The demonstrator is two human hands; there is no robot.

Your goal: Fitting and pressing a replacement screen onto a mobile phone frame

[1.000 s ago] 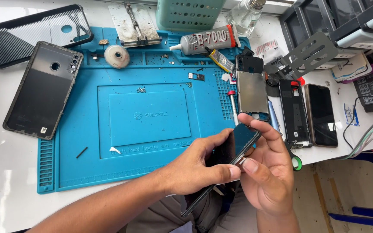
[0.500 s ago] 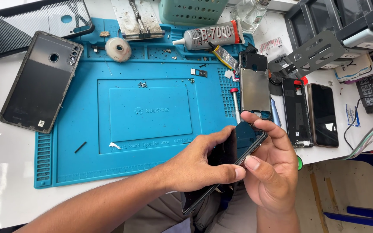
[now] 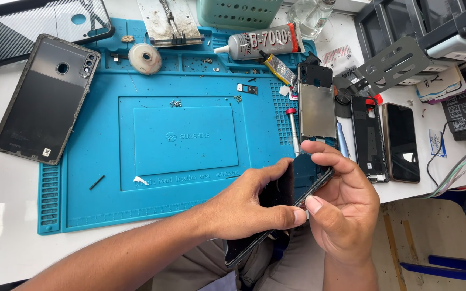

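- One dark, glossy smartphone (image 3: 297, 186) is held at the near edge of the table, tilted, its lower end dropping below the table edge toward the lap.
- Two hands hold it. The left hand (image 3: 244, 207) wraps its near long side, fingers curled and thumb pressed along the edge. The right hand (image 3: 343, 207) is closed round the far upper corner, fingers bent over the top, thumb tip touching the edge just beside the left thumb.
- One blue silicone repair mat (image 3: 190, 140) with ribbed borders lies on the white table (image 3: 6, 226); small screws and one short black strip rest on it.
- One red-tipped screwdriver (image 3: 293, 126) lies at the mat's right edge.
- Three phone parts lie right of it: one metal-backed phone frame (image 3: 317, 108), one open black phone chassis (image 3: 368, 137) and one black phone with a dark screen (image 3: 401, 141).
- One black phone back cover (image 3: 47, 99) with a camera hole lies left, half on the mat.
- One roll of white tape (image 3: 145, 58) and one grey tube of glue (image 3: 262, 42) sit at the far mat edge.
- One black carbon-patterned case (image 3: 33, 24) lies at the far left.
- Bare floor and a blue bar show at the lower right.
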